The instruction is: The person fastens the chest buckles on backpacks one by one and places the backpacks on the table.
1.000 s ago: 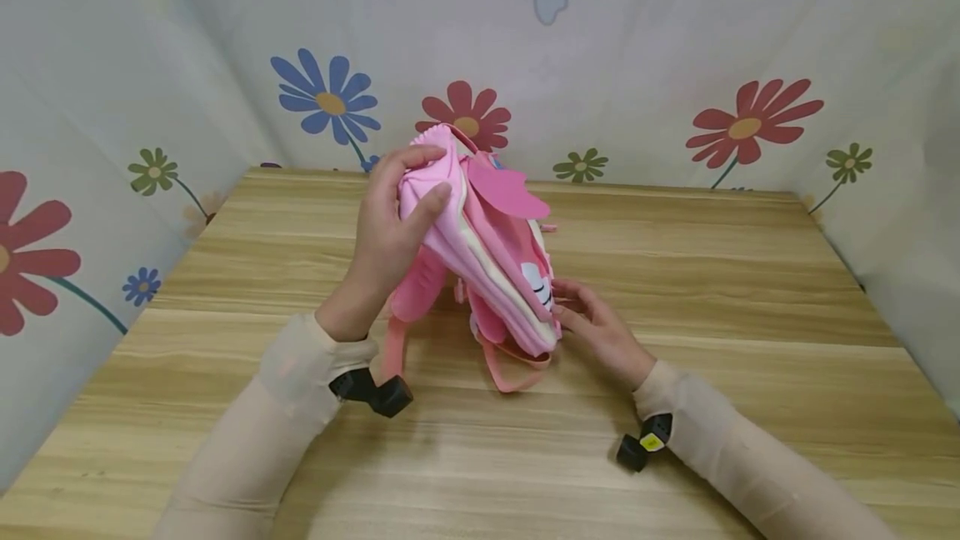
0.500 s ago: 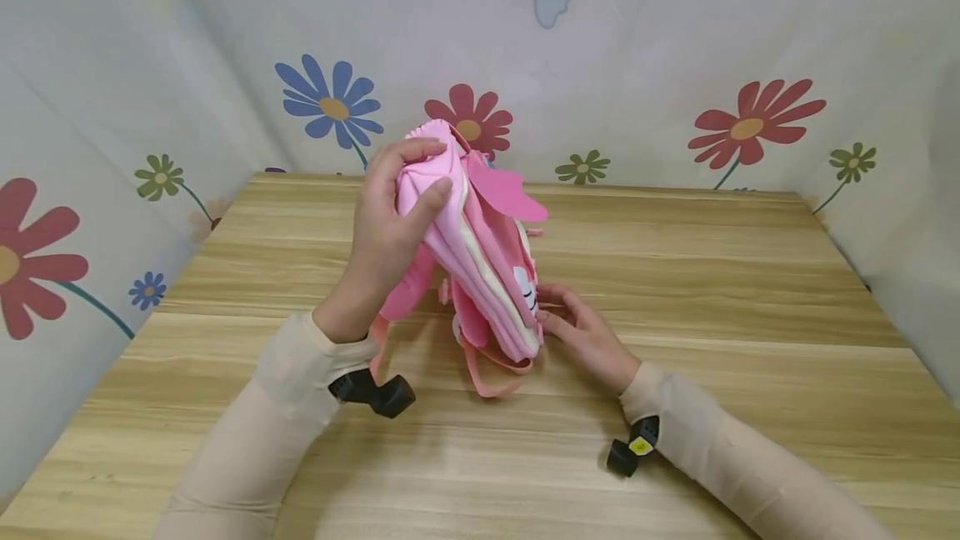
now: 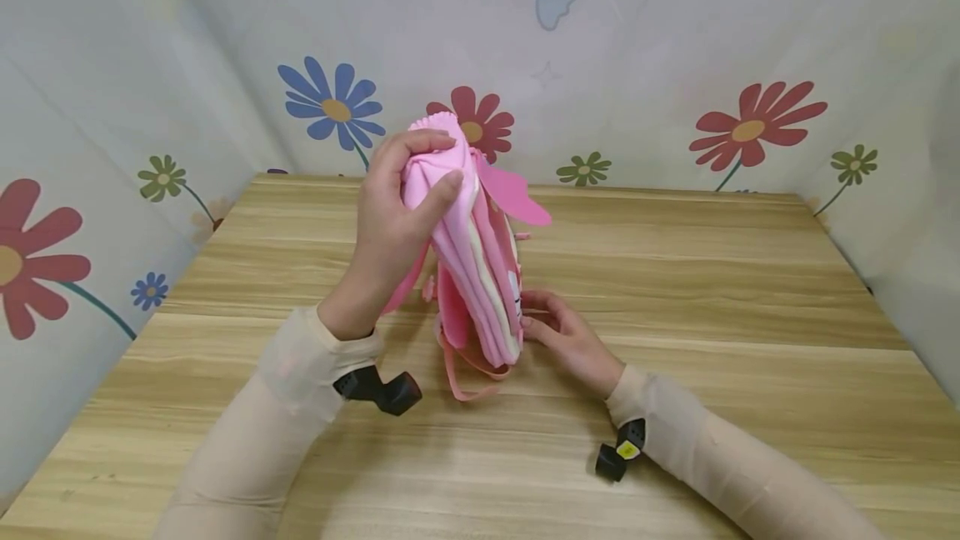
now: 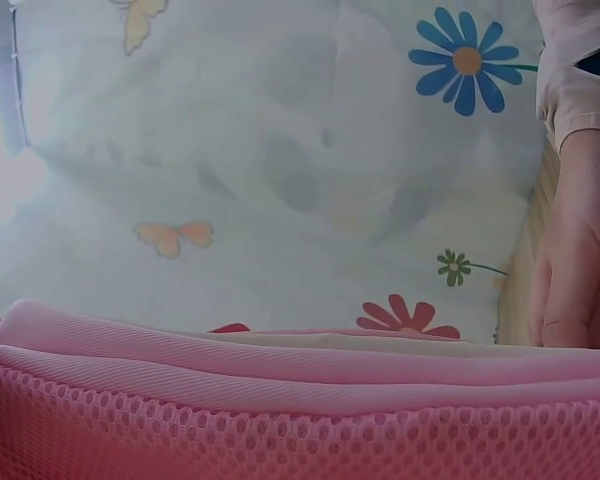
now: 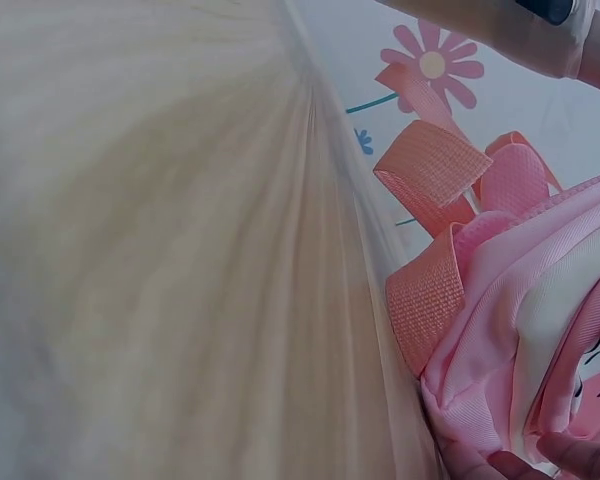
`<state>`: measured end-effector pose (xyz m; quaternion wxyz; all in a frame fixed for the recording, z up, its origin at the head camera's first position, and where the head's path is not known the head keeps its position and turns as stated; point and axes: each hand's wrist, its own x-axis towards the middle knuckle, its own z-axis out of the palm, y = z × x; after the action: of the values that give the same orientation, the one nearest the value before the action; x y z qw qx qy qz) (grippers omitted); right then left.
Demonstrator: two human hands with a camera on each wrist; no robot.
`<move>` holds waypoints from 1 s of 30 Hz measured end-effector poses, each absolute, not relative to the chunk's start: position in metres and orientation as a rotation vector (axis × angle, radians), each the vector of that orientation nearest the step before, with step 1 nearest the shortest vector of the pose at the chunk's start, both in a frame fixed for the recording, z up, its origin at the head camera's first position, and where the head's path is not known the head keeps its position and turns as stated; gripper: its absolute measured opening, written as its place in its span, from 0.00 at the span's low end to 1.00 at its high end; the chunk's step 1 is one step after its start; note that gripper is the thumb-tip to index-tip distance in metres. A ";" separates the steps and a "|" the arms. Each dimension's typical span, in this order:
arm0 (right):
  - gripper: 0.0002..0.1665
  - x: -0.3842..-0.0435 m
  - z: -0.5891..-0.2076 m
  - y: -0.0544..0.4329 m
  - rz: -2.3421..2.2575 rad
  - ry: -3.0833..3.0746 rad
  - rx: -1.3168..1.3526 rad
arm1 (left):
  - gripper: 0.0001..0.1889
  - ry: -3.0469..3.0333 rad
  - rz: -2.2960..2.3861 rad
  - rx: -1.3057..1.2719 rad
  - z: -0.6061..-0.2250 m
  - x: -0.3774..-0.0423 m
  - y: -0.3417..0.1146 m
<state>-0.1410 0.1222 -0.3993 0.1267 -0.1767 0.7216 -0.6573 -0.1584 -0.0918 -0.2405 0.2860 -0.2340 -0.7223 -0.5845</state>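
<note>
A small pink child's backpack (image 3: 491,273) stands tilted over the table, its cream-edged side towards me. My left hand (image 3: 390,215) grips its upper end, thumb on the near side and fingers over the top. In the left wrist view the backpack's mesh back panel (image 4: 280,435) fills the lower edge. My right hand (image 3: 573,344) holds the lower front near a printed eye, and the right wrist view shows fingertips (image 5: 575,455) at the bottom edge. A bright pink wing-like flap (image 3: 517,194) sticks out at right. Orange straps (image 5: 430,170) hang loose from the back side.
The wood-grain table (image 3: 712,273) reaches back to a white curtain (image 3: 637,65) printed with flowers and a butterfly, which also closes off both sides. Each sleeve carries a small black wrist camera (image 3: 378,390).
The backpack's lower end has swung left, so it stands more upright with its side turned to me. My right hand has moved left along with it; my left hand keeps its grip.
</note>
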 end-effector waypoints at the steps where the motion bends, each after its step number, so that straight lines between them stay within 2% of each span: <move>1: 0.29 -0.141 -0.399 0.122 -1.912 2.099 -0.516 | 0.20 -1.929 -1.564 -0.627 -0.240 -0.158 -0.091; 22: 0.28 -0.146 -0.395 0.150 -1.802 2.203 -0.542 | 0.19 -2.032 -1.425 -0.722 -0.232 -0.157 -0.073; 30: 0.28 -0.153 -0.376 0.170 -1.799 2.292 -0.573 | 0.19 -2.062 -1.390 -0.735 -0.229 -0.157 -0.068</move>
<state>-0.1534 0.1696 -0.3763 0.0860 -0.1922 0.7689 -0.6036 -0.1566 -0.0680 -0.2293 0.2707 -0.2730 -0.7656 -0.5158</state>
